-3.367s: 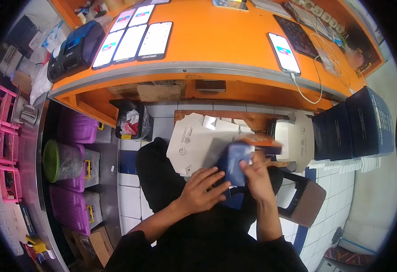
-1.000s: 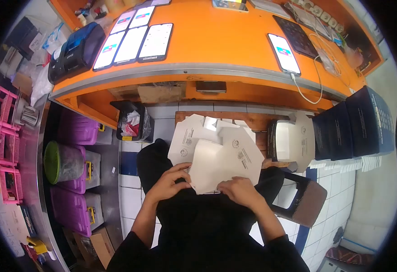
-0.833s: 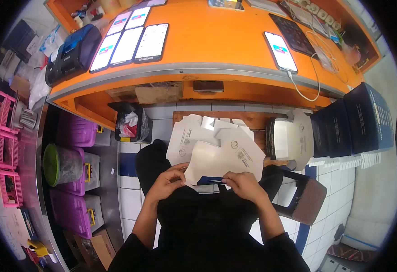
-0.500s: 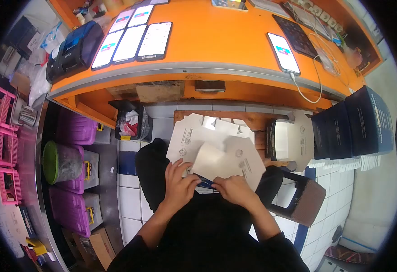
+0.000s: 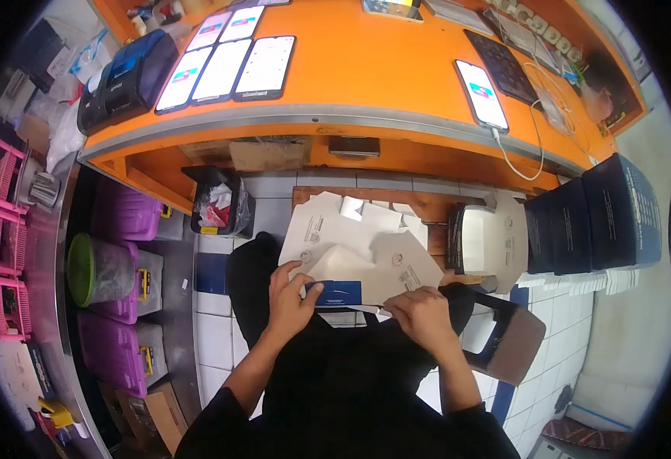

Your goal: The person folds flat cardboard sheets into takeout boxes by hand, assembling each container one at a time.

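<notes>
A flat cardboard box blank (image 5: 412, 264), whitish inside with small printed marks, lies over my lap atop more such sheets (image 5: 316, 218). Its near flap is folded up and shows a dark blue outer face (image 5: 338, 293). My left hand (image 5: 291, 298) grips the blank at the left end of that blue flap, thumb against the blue face. At the right, my right hand (image 5: 422, 314) has its fingers closed on the near edge of the blank; the fingertips are partly hidden. Right of the sheets, a partly formed box (image 5: 482, 239) stands with its pale inside showing.
Dark blue boxes (image 5: 618, 214) stand in a row at the right. A brown-topped stool (image 5: 520, 340) is near my right knee. Ahead is an orange counter (image 5: 381, 69) with several phones (image 5: 265, 67) and a printer (image 5: 128, 80). A small bin (image 5: 220, 206) stands below it.
My hands have moved apart, the right one to the right along the near edge. The near flap has turned up, so its blue face now shows between my hands.
</notes>
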`<move>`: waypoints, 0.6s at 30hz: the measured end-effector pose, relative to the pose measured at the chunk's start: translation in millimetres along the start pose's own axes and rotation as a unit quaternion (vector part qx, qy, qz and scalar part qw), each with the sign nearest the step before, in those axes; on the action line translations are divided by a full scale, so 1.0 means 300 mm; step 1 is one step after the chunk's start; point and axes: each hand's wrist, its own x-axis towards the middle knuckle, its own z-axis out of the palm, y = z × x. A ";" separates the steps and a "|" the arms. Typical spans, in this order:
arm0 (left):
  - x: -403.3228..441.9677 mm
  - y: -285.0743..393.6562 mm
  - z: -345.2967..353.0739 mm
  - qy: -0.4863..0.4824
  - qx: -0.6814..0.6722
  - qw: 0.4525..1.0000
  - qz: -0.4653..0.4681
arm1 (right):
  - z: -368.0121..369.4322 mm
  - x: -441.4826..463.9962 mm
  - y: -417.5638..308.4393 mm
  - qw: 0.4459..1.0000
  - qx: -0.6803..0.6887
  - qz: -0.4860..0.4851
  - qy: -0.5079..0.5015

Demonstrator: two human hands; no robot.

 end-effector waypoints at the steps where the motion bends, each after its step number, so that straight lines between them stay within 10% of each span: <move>1: 0.000 0.011 0.010 0.019 -0.001 1.000 0.004 | -0.005 0.002 -0.025 0.997 -0.034 -0.010 0.063; 6: -0.023 0.118 0.026 0.010 -0.018 0.994 0.108 | 0.025 0.005 -0.082 0.972 -0.144 0.008 0.184; 15: -0.054 0.176 0.059 0.004 -0.033 0.987 0.159 | 0.028 0.003 -0.122 0.965 -0.243 -0.087 0.047; 18: -0.068 0.162 0.085 0.077 -0.069 0.990 0.091 | 0.031 0.021 -0.124 0.932 -0.229 -0.101 0.262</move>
